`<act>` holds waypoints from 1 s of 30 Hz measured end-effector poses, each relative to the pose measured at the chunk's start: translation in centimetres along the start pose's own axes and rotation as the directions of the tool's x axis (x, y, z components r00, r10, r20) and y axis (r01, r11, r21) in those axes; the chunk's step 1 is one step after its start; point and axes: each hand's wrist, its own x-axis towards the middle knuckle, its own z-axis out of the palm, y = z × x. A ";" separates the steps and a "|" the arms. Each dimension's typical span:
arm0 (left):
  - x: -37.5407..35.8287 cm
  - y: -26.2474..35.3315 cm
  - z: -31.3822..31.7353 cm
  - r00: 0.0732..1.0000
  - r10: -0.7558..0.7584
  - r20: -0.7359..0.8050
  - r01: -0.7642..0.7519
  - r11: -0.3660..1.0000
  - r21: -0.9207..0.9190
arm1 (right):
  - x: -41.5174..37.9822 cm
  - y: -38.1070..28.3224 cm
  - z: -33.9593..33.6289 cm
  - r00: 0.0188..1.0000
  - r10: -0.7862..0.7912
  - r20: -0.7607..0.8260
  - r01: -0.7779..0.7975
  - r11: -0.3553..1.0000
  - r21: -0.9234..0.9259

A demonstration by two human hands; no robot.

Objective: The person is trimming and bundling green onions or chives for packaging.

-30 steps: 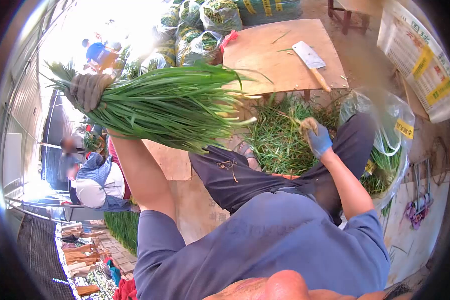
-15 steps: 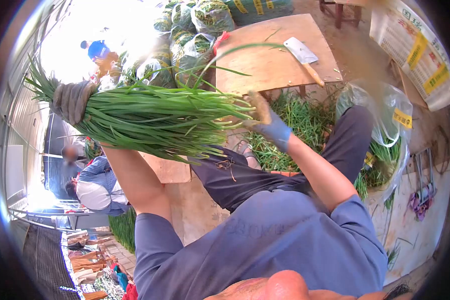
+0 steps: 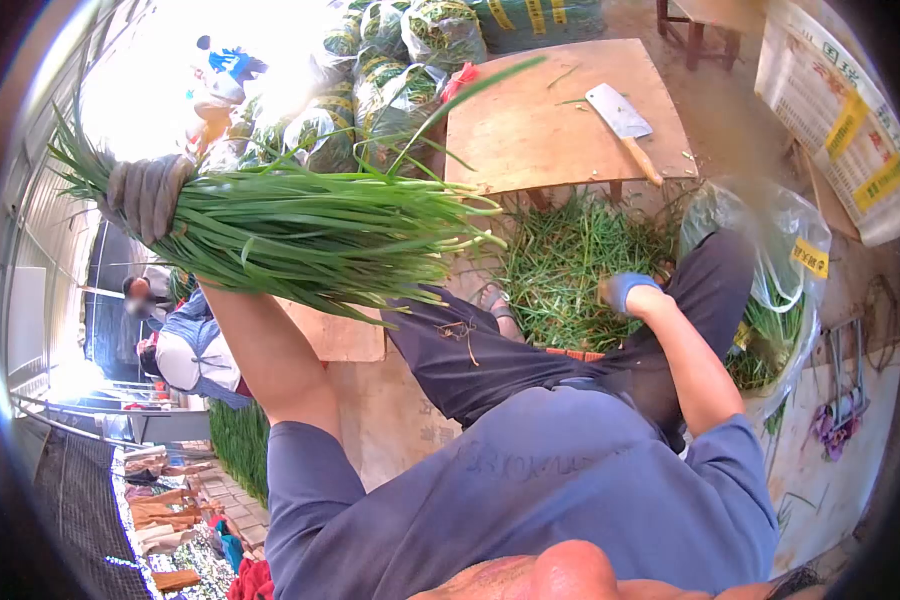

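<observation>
My gloved left hand [image 3: 148, 197] is wrapped tightly round the leafy end of a thick bunch of garlic chives [image 3: 320, 230]. The bunch lies level across the left half of the head view, its pale cut ends to the right. My right hand [image 3: 627, 293], in a blue-grey glove, is apart from the bunch, low beside my knee. Loose green chive trimmings [image 3: 570, 265] are heaped just beyond and under it. Its fingers are foreshortened and mostly hidden.
A cleaver [image 3: 622, 128] rests on a low wooden board [image 3: 560, 90] ahead. Packed plastic bags of greens [image 3: 395, 100] stand behind it. An open clear bag with chives [image 3: 780, 310] is at my right. Another person [image 3: 198, 350] sits at the left.
My right hand has left the cut ends of the chives and moved right and down over the trimmings. The left hand still holds the bunch in nearly the same place.
</observation>
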 end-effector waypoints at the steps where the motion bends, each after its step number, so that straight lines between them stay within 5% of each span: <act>1: 0.1 0.1 -0.1 1.000 -0.003 0.006 0.003 1.000 0.016 | -0.7 0.3 0.6 0.971 0.135 0.197 -0.096 0.976 -0.194; 4: 0.3 0.0 0.1 1.000 -0.002 0.025 0.003 1.000 -0.015 | -4.6 -3.8 -2.5 0.983 0.093 0.158 -0.064 0.982 -0.180; 5: 0.2 -0.1 0.2 1.000 -0.003 0.027 0.004 0.999 -0.038 | -5.2 -5.4 -3.1 0.995 -0.041 -0.087 0.027 0.988 -0.154; 8: -0.1 0.5 0.1 0.999 -0.014 -0.031 0.015 0.999 0.036 | -6.1 -12.1 -5.8 0.737 -0.265 -0.621 0.414 0.904 0.106; 10: 0.4 0.1 2.3 0.995 -0.060 -0.077 0.079 0.956 0.282 | -8.0 -16.9 -9.0 0.460 -0.332 -0.823 0.524 0.850 -0.050; 12: 0.6 -0.7 3.0 0.997 -0.057 -0.056 0.071 0.953 0.293 | -8.0 -19.8 -11.0 0.348 -0.318 -0.882 0.541 0.836 -0.088; 13: 0.5 -1.2 1.8 1.000 -0.025 -0.008 0.026 0.990 0.139 | -7.7 -20.8 -11.7 0.288 -0.313 -0.905 0.550 0.828 -0.111; 14: 0.5 -1.4 0.8 0.999 0.010 0.031 -0.010 1.000 -0.023 | -7.4 -21.8 -11.9 0.280 -0.290 -0.915 0.567 0.820 -0.086; 16: 0.6 -0.3 0.0 0.995 -0.032 0.095 0.033 0.999 -0.013 | -6.8 -23.1 -12.4 0.262 -0.248 -0.933 0.598 0.800 -0.045; 19: -0.2 -0.7 0.0 0.999 -0.024 0.023 0.025 0.998 -0.060 | -4.5 -23.1 -12.8 0.377 -0.257 -0.890 0.746 0.653 0.127; 20: -0.3 -1.1 0.3 1.000 -0.010 -0.027 0.007 0.997 -0.083 | -4.2 -23.0 -12.7 0.505 -0.168 -0.847 0.807 0.440 0.394; 22: -0.3 -0.8 0.4 0.999 0.007 -0.037 -0.008 1.000 -0.013 | -3.9 -22.8 -12.7 0.750 -0.116 -0.651 0.642 -0.109 0.759; 25: -0.4 -0.5 0.2 0.999 0.019 -0.039 -0.019 1.000 -0.003 | -3.4 -21.4 -12.7 0.827 0.005 -0.563 0.472 -0.549 0.689; 30: -0.9 -0.5 0.6 0.999 0.006 -0.032 -0.006 1.000 -0.011 | -1.7 -15.4 -11.4 0.787 0.154 -0.598 0.611 -0.060 0.789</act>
